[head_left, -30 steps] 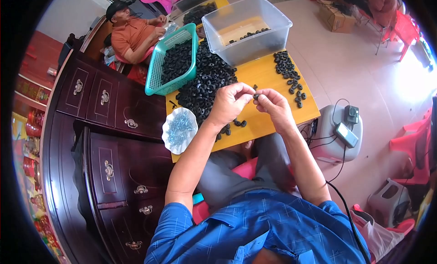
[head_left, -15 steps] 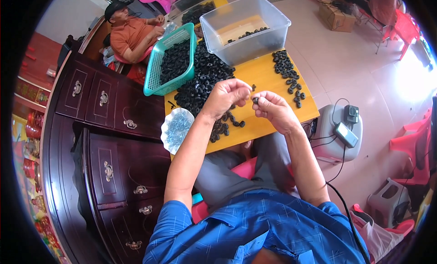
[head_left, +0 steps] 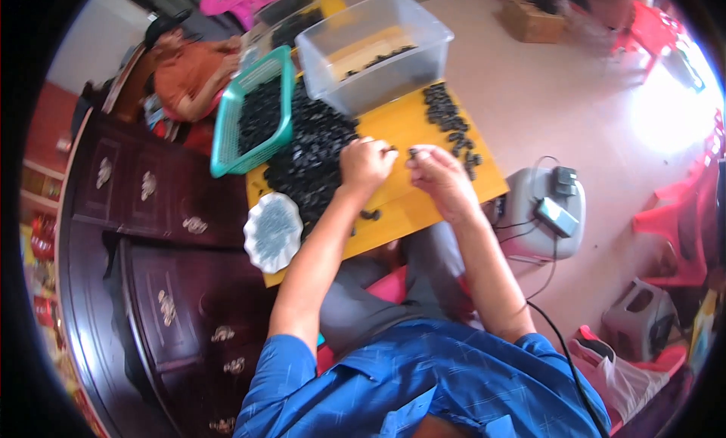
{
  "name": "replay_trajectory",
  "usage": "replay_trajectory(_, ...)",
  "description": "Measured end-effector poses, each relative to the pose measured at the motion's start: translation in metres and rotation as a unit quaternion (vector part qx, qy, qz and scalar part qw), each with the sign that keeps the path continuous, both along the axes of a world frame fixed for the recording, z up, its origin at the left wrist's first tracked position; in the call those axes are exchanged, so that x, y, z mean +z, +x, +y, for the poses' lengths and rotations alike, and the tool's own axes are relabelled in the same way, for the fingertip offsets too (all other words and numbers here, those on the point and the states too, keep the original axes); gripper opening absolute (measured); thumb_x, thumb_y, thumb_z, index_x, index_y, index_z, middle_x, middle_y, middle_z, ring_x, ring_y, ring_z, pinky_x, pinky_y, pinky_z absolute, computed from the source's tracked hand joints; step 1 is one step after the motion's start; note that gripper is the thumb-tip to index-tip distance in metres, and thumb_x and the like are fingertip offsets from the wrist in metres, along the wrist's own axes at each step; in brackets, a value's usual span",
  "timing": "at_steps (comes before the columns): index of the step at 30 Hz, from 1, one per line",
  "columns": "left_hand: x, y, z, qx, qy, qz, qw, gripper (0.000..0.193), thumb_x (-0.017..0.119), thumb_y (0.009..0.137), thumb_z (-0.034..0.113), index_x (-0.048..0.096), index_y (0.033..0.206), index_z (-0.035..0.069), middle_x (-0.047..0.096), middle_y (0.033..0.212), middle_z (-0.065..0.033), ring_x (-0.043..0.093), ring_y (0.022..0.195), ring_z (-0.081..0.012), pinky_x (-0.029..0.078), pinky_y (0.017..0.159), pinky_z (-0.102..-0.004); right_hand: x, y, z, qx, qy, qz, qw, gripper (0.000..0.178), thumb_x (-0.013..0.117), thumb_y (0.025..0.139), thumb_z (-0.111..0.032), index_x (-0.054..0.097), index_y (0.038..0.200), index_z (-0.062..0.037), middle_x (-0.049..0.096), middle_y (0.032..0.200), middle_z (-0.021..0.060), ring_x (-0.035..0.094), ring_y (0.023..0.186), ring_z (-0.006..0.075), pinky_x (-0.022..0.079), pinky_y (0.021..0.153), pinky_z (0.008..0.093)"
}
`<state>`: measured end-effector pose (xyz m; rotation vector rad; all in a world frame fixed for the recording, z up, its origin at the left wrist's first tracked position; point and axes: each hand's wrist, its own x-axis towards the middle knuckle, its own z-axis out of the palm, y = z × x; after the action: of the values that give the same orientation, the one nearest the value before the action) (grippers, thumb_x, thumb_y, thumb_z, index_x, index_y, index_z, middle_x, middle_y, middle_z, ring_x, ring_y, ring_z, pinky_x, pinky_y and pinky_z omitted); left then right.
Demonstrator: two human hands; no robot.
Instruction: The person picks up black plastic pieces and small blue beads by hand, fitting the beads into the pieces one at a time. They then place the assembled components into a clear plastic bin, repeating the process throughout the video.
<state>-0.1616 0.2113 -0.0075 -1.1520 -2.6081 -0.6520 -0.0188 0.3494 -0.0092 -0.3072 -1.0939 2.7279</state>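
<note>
My right hand (head_left: 444, 182) pinches a small black plastic part (head_left: 412, 153) between thumb and fingertips, above the yellow table (head_left: 397, 200). Close by on its left, my left hand (head_left: 364, 166) is closed, with a tiny dark piece at its fingertips that is too blurred to name. Beside that hand spreads a big heap of black parts (head_left: 311, 147). A white fluted bowl (head_left: 252, 245) filled with small clear-bluish pieces stands at the table's left corner. More black parts (head_left: 446, 119) lie in a band along the right edge.
Behind the heap are a green basket (head_left: 262, 154) of black parts and a clear plastic bin (head_left: 344, 94) with a few inside. Dark wooden drawers (head_left: 181, 287) flank the left. A co-worker (head_left: 189, 75) sits far left. A grey stool (head_left: 529, 238) carries cabled devices.
The whole view has shifted, so the table appears farther left. My left hand has turned its back upward, fingers more curled. The right hand still pinches the black part.
</note>
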Motion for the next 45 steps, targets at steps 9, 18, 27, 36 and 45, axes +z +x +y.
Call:
replay_trajectory(9, -0.006, -0.004, -0.019, 0.004, 0.007, -0.035, 0.999, 0.011, 0.073, 0.079, 0.015, 0.065, 0.080, 0.007, 0.068, 0.078, -0.0133, 0.066, 0.077, -0.0371, 0.051, 0.071, -0.0496, -0.009, -0.010, -0.017, 0.031, -0.015, 0.015, 0.999, 0.019, 0.062, 0.104, -0.022, 0.066, 0.119, -0.0104, 0.071, 0.098, 0.0000, 0.064, 0.083, 0.0062, 0.053, 0.078, 0.0231)
replay_trajectory(18, 0.032, 0.017, -0.062, -0.004, 0.240, -0.310, 0.920, 0.004, 0.063, 0.086, -0.003, 0.064, 0.089, 0.000, 0.062, 0.072, 0.0010, 0.057, 0.063, -0.0049, 0.047, 0.058, -0.0218, -0.008, -0.011, -0.028, 0.071, 0.018, 0.003, 0.997, 0.019, 0.062, 0.105, -0.027, 0.065, 0.115, -0.0111, 0.069, 0.094, -0.0027, 0.060, 0.079, 0.0049, 0.051, 0.075, 0.0211)
replay_trajectory(27, 0.075, 0.061, -0.080, -0.074, 0.279, -0.471, 0.834, 0.003, 0.069, 0.089, 0.000, 0.068, 0.090, 0.003, 0.067, 0.078, 0.0004, 0.061, 0.068, -0.0062, 0.052, 0.066, -0.0226, -0.008, -0.001, -0.036, 0.172, 0.113, 0.059, 0.977, 0.021, 0.063, 0.104, -0.028, 0.065, 0.113, -0.0095, 0.067, 0.095, -0.0038, 0.061, 0.084, 0.0055, 0.050, 0.077, 0.0221)
replay_trajectory(36, 0.073, 0.064, -0.078, -0.116, 0.261, -0.451, 0.846, 0.004, 0.068, 0.091, 0.003, 0.069, 0.094, 0.001, 0.066, 0.081, 0.0012, 0.059, 0.072, -0.0064, 0.048, 0.065, -0.0227, 0.003, 0.003, -0.024, 0.171, 0.164, 0.037, 0.971, 0.025, 0.066, 0.102, -0.023, 0.067, 0.116, -0.0030, 0.069, 0.099, 0.0027, 0.066, 0.092, 0.0120, 0.054, 0.087, 0.0284)
replay_trajectory(45, 0.070, 0.067, -0.093, -0.082, 0.254, -0.496, 0.826, 0.006, 0.075, 0.089, 0.003, 0.070, 0.093, 0.003, 0.068, 0.084, 0.0029, 0.062, 0.077, -0.0033, 0.052, 0.071, -0.0219, 0.004, 0.001, -0.035, 0.181, 0.163, 0.052, 0.969, 0.020, 0.068, 0.100, -0.019, 0.068, 0.109, -0.0006, 0.071, 0.094, 0.0031, 0.065, 0.088, 0.0103, 0.054, 0.084, 0.0271)
